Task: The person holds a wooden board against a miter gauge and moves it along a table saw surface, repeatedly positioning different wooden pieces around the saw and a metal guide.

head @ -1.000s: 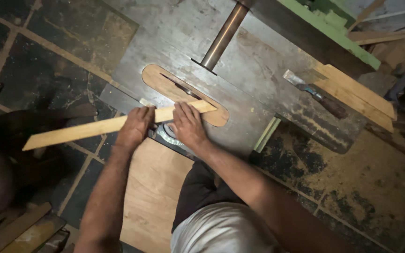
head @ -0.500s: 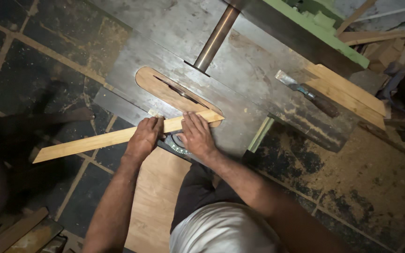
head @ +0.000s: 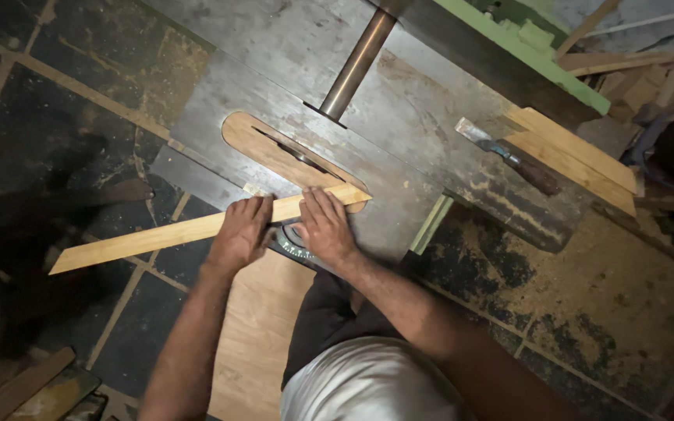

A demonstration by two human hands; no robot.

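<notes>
Under both flattened palms, left hand [head: 239,234] and right hand [head: 323,228], lies the wooden strip [head: 157,235].

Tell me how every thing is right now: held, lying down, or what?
Left hand: pressed flat on the wooden strip.
Right hand: pressed flat on the wooden strip.
Wooden strip: lying across the table edge, one end overhanging the floor.
Saw table: bare metal, dusty.
Wooden insert: set flush in the table.
Chisel: lying untouched.
Boards: stacked at the table edge.
</notes>
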